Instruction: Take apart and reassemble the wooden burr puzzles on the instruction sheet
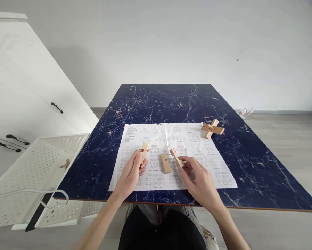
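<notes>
My left hand (133,169) is closed around a notched wooden puzzle piece (145,147), which stands tilted above the printed sheet. In my right hand (197,175) is another notched wooden puzzle piece (174,153), pinched at its near end, with a dark mark on its far end. Between the two hands a third notched wooden piece (165,164) lies on the instruction sheet (156,130). The sheet is creased and covered in small diagrams and print too fine to read.
An assembled wooden cross-shaped puzzle (212,128) rests at the sheet's far right corner on the blue marbled table (166,100). Left of the table stands a white perforated basket (23,173) with a small wooden piece (65,164) inside and a white cable (28,191) across it. White cabinets (28,76) stand behind.
</notes>
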### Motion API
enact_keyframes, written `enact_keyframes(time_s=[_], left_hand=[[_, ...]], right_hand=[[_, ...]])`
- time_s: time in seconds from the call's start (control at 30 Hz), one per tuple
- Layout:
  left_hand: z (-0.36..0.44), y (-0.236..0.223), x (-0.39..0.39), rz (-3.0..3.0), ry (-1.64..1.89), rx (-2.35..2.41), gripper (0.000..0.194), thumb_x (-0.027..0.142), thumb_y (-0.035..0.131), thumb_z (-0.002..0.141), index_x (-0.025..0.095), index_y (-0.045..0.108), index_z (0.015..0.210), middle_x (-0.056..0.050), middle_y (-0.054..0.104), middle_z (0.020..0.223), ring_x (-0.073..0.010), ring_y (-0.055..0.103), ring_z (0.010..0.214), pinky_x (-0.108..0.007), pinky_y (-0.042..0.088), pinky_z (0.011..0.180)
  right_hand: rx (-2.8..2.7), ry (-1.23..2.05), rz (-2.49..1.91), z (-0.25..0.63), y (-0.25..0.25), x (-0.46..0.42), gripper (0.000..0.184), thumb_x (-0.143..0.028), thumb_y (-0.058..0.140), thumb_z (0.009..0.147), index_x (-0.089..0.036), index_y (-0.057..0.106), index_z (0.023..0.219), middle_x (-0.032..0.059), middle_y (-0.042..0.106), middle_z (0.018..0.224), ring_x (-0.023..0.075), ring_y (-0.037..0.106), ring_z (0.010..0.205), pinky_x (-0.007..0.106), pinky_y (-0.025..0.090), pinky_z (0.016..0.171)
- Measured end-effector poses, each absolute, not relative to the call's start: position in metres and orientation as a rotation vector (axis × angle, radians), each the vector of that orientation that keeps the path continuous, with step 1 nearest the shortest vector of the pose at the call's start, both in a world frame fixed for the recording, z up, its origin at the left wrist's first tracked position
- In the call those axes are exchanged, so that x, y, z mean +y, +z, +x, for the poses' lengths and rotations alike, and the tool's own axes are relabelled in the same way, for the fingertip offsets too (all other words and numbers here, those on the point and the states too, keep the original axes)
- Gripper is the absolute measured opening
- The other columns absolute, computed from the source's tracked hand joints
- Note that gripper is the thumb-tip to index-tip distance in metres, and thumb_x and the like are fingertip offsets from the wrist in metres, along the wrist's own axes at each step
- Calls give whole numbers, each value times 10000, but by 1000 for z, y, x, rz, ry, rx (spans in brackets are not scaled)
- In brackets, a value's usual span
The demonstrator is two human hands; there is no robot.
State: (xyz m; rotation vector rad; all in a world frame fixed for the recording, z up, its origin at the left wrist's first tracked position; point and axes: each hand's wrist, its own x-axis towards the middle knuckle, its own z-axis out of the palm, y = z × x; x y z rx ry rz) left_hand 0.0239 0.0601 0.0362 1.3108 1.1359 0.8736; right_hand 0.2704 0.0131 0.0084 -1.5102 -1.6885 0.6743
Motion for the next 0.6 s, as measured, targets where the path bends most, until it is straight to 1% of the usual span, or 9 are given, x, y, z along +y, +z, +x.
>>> enact_keyframes(time_s=[0.1,0.27,0.43,0.6], left_hand=[[25,40,59,1290,837,1090,439,608,444,1086,232,538,1293,47,345,797,-125,278,596,-292,262,554],[24,35,56,1368,808,1056,403,588,409,1105,247,470,1310,62,325,769,-130,255,595,-289,262,550],[21,26,56,1369,832,1050,353,583,449,1105,247,499,1204,61,347,782,-119,270,600,-272,266,557],[22,35,56,1354,820,1126,390,612,555,1056,222,568,1058,66,332,733,-110,282,581,-263,257,535]], right_hand=[[-1691,676,-1503,270,8,13,310,-468,511,1111,-249,622,1300,90,714,1029,226,701,821,336,579,700],[-1684,680,-1507,270,9,13,307,-466,515,1109,-247,627,1293,85,713,1020,225,701,819,333,573,700],[-1681,677,-1500,270,8,13,310,-465,520,1106,-241,628,1292,93,712,1025,237,706,844,340,575,701],[-1699,657,-1500,272,5,15,300,-447,529,1103,-244,628,1300,78,707,1011,216,692,800,322,566,675]])
